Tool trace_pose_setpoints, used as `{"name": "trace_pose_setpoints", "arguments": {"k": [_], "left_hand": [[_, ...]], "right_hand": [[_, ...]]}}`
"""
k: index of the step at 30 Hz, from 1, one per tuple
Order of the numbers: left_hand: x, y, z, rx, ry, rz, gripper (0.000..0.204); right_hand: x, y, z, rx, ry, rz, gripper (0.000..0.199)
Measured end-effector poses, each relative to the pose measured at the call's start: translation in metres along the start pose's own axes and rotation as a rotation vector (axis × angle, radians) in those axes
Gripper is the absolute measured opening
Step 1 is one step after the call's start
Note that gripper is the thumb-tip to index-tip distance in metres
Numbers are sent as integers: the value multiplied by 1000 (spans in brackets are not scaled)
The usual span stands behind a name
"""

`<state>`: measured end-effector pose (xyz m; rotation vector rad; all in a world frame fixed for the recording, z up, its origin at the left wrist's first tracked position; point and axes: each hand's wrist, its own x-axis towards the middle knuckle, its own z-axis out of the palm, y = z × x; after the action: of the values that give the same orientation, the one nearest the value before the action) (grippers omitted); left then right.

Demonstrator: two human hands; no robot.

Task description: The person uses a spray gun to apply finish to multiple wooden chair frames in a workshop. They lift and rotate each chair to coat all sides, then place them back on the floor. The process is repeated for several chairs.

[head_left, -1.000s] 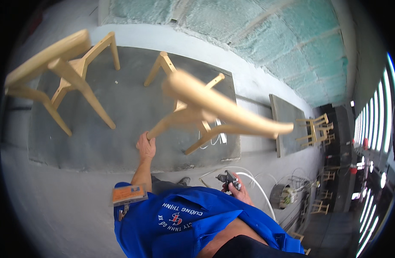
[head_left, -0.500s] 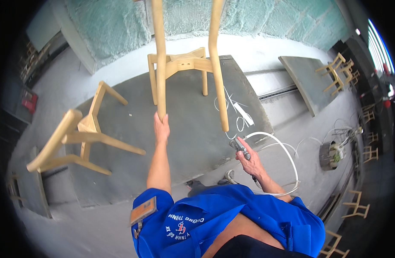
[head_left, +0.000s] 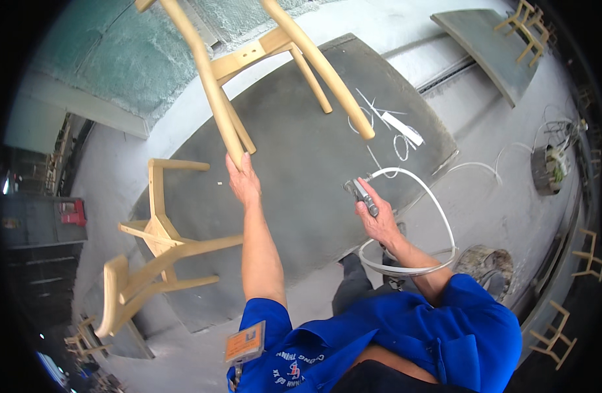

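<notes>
Teal panels (head_left: 134, 69), perhaps fibrous matting, rise beyond a pale floor (head_left: 111, 167); a grey slab (head_left: 487, 49) lies upper right.

L hand (head_left: 246, 181) gripping, R hand (head_left: 381, 221) likewise, both out fwd.

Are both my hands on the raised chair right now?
No: the left hand grips a chair leg, while the right hand holds a grey metal tool.

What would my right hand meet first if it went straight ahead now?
Setting aside the grey tool in the right hand, probably the wooden chair's crosspiece, across the grey slab. Depth is unclear, so it might pass above or below.
</notes>
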<state>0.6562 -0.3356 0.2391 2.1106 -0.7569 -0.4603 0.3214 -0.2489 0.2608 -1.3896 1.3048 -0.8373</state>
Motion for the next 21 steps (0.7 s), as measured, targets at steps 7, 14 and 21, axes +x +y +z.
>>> {"name": "trace_pose_setpoints", "arguments": {"k": [7,14,21], "left_hand": [[97,33,3,113,69,197,59],[163,76,5,21,-88,88,58],[192,88,4,4,-170,55,52]], "right_hand": [[84,16,47,204,176,-87,56],[244,17,90,562,468,-72,52],[300,4,110,501,429,-103,51]]}}
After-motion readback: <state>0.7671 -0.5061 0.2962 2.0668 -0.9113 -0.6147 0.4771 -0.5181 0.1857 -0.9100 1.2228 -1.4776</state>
